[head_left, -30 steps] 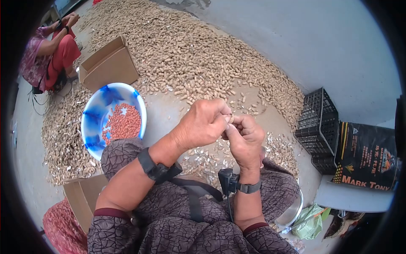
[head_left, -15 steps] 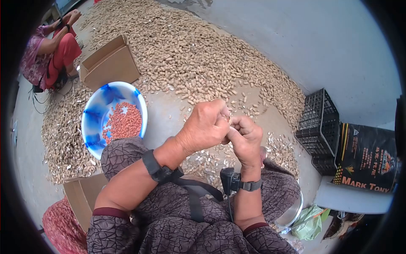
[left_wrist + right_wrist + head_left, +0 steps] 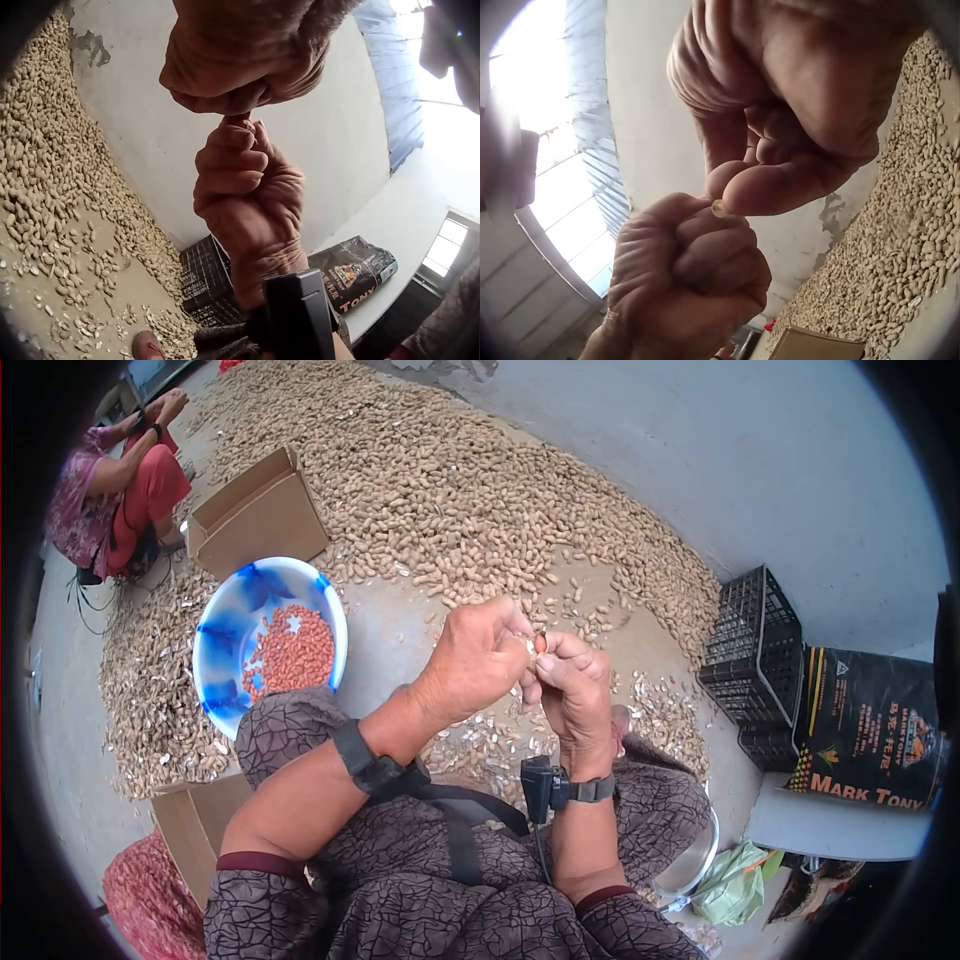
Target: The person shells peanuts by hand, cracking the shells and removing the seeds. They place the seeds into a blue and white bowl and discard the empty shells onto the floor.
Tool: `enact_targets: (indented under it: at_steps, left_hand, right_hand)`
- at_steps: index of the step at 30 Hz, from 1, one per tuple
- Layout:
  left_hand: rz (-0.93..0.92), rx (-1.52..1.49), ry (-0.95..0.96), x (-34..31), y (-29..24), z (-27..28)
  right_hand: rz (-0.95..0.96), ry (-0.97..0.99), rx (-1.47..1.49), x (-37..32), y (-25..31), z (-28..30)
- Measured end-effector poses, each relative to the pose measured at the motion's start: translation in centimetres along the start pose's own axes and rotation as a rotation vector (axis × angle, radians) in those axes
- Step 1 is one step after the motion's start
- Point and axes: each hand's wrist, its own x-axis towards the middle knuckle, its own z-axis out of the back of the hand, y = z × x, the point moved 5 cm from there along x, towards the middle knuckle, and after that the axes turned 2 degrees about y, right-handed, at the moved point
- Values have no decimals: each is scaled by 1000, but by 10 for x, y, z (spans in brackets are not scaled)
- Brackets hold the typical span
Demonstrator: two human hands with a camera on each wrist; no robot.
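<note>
In the head view my left hand and right hand meet fingertip to fingertip over the floor. Between thumb and forefinger of the right hand sits a red-skinned peanut kernel. The left hand, its fingers curled in, pinches a pale bit of peanut shell right beside the kernel. The right wrist view shows a small pale piece at the right thumb tip. To the left stands a blue and white basin, with red shelled kernels in it.
A big heap of unshelled peanuts spreads ahead. Broken shells litter the floor below my hands. One cardboard box stands behind the basin. At right are black crates and a dark printed bag. Another person squats at far left.
The hands have drawn slightly apart at the fingertips. A red kernel now shows between them, where a pale shell was seen before. The basin and heap have not moved.
</note>
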Motion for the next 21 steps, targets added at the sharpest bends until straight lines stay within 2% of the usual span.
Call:
enact_targets:
  at_steps: [2, 4, 8, 10, 14, 15, 17, 19, 20, 21]
  left_hand:
    - [-5, -43, 1, 1, 2, 0]
    - [57, -151, -28, 2, 5, 1]
    - [48, -168, -111, 1, 8, 3]
    - [-27, 196, -168, 0, 4, 7]
    - [-30, 303, -125, 4, 9, 5]
    - [-69, 252, -110, 6, 11, 3]
    - [-112, 197, -100, 8, 12, 0]
    - [60, -1, -54, 6, 9, -3]
    - [57, -3, -56, 7, 11, 0]
    - [100, -191, 18, 7, 18, -1]
  right_hand:
    - [-25, -12, 114, 0, -3, 2]
    - [-24, -29, 86, 0, -3, 2]
    - [-24, -103, 13, 1, -1, 4]
    - [-7, -121, -63, 0, 3, 1]
    - [6, -202, -319, -2, 12, -4]
    - [7, -199, -322, -2, 13, -6]
    - [37, -223, -512, -3, 19, -9]
    - [95, -221, -599, -3, 20, -9]
    - [155, -222, -683, -4, 23, -10]
    - [156, -220, -686, -4, 24, -11]
